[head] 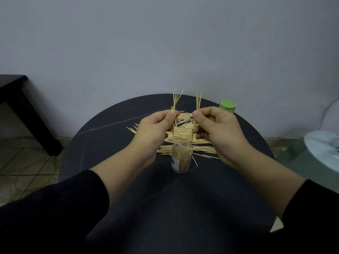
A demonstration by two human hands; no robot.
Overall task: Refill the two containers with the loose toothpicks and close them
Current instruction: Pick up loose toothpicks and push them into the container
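A clear plastic container (pixel 182 157) stands upright and lidless on the round dark table (pixel 113 143), partly filled with toothpicks. Behind it lies a spread pile of loose toothpicks (pixel 185 138). My left hand (pixel 156 129) pinches a small bundle of toothpicks (pixel 176 99) upright between thumb and fingers, above the pile. My right hand (pixel 216 131) pinches a second bundle (pixel 198 101) the same way, just to the right. Both bundles hang above and slightly behind the open container. A green-lidded container (pixel 227 106) stands at the table's far right edge.
A dark side table (pixel 16 99) stands at the left against the grey wall. A white rounded object (pixel 322 149) on a glass surface sits at the right. Tiled floor shows at the lower left.
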